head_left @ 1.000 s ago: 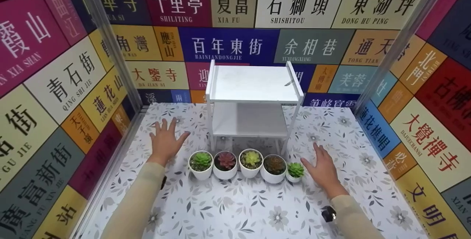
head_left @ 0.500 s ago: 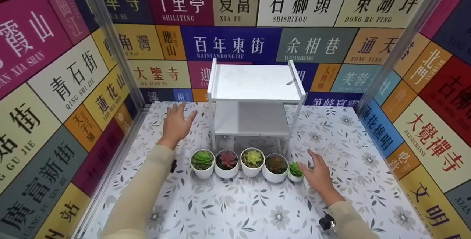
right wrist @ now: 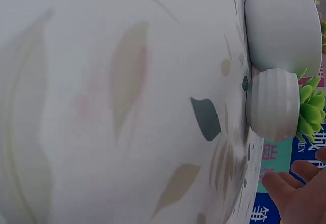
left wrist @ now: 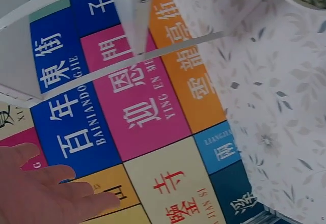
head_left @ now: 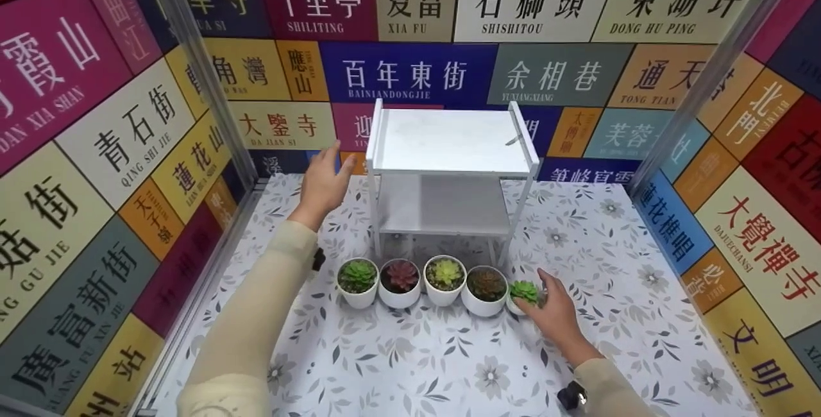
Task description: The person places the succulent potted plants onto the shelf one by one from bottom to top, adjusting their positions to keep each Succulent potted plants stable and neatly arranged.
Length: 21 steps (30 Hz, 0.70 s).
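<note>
While my left hand (head_left: 324, 183) hovers beside the white, open-sided two-tier shelf (head_left: 452, 138), fingers relaxed and holding nothing, my right hand (head_left: 557, 314) frames the small, ribbed white pot (right wrist: 275, 105) with its thumb in front, fingers not closed; contact I cannot tell. That pot stands upright on the flower-printed table (head_left: 397, 359), just beside the larger, smooth, rounded white pot (right wrist: 282, 30). I judge this step a reach to grasp. The next move seems to call for a light pinch: the ribbing should help grip, while the plump, pointed leaves of the bright-green rosette succulent (head_left: 524, 291) could snag my fingers.
</note>
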Each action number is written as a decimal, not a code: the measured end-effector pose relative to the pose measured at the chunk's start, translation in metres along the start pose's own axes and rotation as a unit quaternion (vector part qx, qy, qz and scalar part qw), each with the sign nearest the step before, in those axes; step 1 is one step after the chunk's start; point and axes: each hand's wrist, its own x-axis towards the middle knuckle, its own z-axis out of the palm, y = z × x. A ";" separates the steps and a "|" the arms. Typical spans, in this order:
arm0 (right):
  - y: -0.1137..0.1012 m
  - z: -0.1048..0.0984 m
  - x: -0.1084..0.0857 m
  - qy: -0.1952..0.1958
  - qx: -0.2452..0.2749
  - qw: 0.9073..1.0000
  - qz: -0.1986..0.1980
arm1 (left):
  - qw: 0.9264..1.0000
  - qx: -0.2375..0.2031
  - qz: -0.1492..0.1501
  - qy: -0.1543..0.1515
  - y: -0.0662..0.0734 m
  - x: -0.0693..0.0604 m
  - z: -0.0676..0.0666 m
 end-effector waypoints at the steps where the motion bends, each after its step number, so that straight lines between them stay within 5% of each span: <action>1: 0.000 0.001 -0.001 -0.002 0.000 1.000 0.003 | 1.000 -0.004 0.004 0.002 0.005 0.002 -0.002; 9: 0.000 0.007 -0.004 -0.008 -0.014 1.000 0.011 | 1.000 -0.011 0.022 -0.007 0.044 0.017 -0.016; 21: 0.004 0.014 -0.002 -0.016 -0.015 1.000 0.018 | 0.994 0.037 0.024 -0.101 0.089 0.027 -0.026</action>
